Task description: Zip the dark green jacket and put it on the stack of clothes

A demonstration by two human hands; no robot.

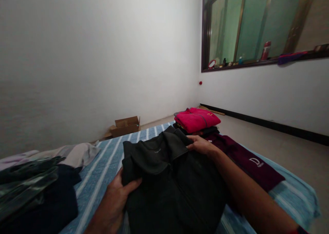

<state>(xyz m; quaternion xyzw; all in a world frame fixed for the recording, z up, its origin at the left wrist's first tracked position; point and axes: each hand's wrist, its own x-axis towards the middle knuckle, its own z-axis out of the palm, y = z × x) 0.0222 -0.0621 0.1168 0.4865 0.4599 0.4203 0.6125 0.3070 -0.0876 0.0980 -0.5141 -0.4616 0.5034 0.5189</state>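
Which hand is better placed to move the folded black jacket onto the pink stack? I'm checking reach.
Probably the right hand: it rests on the black jacket at its far edge, just beside the pink stack. The left hand grips the near left edge.

white "D" logo, maroon garment (pixel 253 165)

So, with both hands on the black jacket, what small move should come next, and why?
Probably fold the collar end toward the body. The left hand grips the black jacket at its near-left edge, the right hand presses its far corner, and the top still lies bunched.
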